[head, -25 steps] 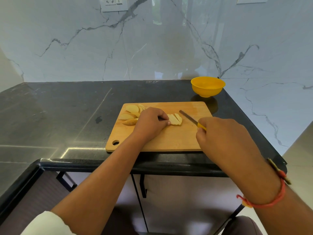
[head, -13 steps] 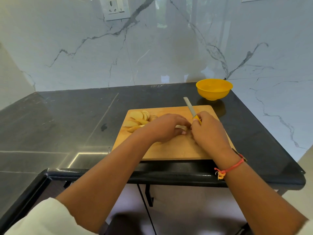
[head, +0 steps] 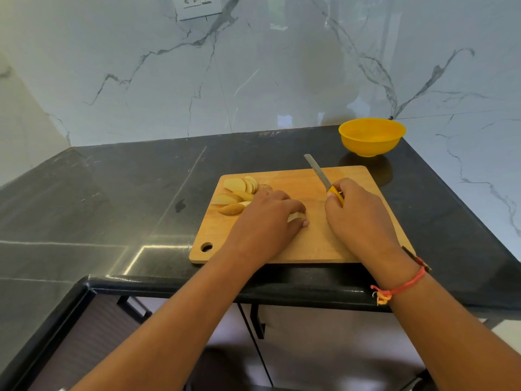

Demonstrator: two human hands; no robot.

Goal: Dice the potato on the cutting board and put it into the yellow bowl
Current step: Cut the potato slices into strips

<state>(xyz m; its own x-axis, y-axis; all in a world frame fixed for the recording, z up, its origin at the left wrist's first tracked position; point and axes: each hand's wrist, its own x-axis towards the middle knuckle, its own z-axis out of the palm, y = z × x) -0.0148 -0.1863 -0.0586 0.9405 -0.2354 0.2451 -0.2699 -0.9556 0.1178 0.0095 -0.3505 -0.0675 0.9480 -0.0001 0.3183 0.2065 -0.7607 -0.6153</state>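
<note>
Potato slices [head: 236, 193] lie fanned at the far left corner of the cutting board [head: 282, 179], long axes roughly left-right. Left hand [head: 267, 221], palm down, curls over a potato piece [head: 296, 216] mid-board. Right hand [head: 358, 213] grips the knife [head: 318, 171], blade angled away toward the wall. Yellow bowl [head: 371, 136] stands apart past the board's far right corner.

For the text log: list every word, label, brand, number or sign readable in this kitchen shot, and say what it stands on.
No readable text anywhere in this view.
Wall socket plate: only socket holes and a switch, no legible marking.
Knife, yellow bowl, cutting board: no print or brand visible.
</note>
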